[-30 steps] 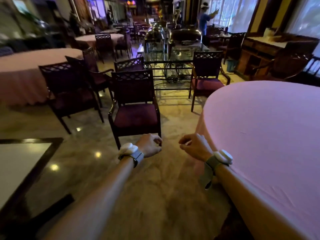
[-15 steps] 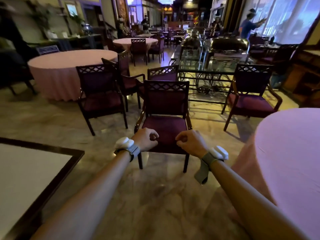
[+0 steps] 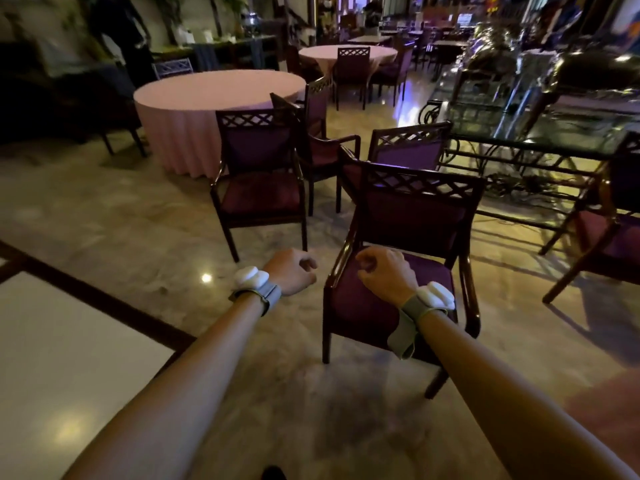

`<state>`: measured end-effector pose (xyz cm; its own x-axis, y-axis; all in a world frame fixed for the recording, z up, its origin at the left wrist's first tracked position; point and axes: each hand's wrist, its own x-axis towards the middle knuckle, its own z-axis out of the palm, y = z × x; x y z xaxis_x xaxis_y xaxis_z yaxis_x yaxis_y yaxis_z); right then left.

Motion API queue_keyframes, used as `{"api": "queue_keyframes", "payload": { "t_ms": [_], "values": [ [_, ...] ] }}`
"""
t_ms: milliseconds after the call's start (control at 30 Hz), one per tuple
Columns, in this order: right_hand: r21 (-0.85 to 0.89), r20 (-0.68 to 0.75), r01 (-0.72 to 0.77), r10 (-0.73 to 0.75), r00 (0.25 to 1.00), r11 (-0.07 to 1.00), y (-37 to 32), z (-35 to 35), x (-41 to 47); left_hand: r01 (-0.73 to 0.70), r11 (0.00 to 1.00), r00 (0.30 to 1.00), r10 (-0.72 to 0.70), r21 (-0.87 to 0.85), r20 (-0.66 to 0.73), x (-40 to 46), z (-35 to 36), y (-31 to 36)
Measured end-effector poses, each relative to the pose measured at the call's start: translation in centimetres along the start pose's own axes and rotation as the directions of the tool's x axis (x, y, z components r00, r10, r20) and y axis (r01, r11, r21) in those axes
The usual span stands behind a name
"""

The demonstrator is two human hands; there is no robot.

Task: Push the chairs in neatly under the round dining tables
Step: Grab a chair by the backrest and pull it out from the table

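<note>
A round pink-clothed worktop (image 3: pixel 214 95) has swung into view at left since a second ago, a pulled-out chair (image 3: pixel 259 181) beside it; the left hand (image 3: pixel 291 271) and right hand (image 3: pixel 386 275), fingers loosely curled and gripping nothing, now hover at a nearer chair (image 3: pixel 401 258) standing well apart from any table, likely next to be moved
</note>
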<state>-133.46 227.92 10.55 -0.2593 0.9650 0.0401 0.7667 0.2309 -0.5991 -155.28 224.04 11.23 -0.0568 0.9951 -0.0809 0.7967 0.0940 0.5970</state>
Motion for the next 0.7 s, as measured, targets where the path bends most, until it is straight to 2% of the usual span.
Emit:
{"api": "queue_keyframes", "payload": {
  "t_ms": [233, 333, 500, 700],
  "values": [
    [0.039, -0.001, -0.064, 0.064, 0.998, 0.997, -2.8, 5.9, 14.3, -0.005, 1.000, 0.999, 0.004, 0.013, 0.042, 13.2, -5.6, -8.1],
    [0.058, -0.026, -0.084, 0.086, 0.996, 0.995, -5.1, 7.2, 20.7, -0.063, 0.997, 0.997, 0.062, 0.040, 0.041, 19.8, -9.1, -10.5],
    [0.097, -0.093, -0.160, 0.169, 0.981, 0.982, -7.4, 8.4, 30.7, -0.142, 0.986, 0.989, 0.138, 0.086, 0.044, 31.4, -13.7, -11.4],
    [0.174, -0.236, -0.243, 0.280, 0.931, 0.954, -5.1, 9.4, 41.4, -0.270, 0.956, 0.959, 0.256, 0.118, 0.121, 46.4, -13.6, -10.5]
  ]
}}
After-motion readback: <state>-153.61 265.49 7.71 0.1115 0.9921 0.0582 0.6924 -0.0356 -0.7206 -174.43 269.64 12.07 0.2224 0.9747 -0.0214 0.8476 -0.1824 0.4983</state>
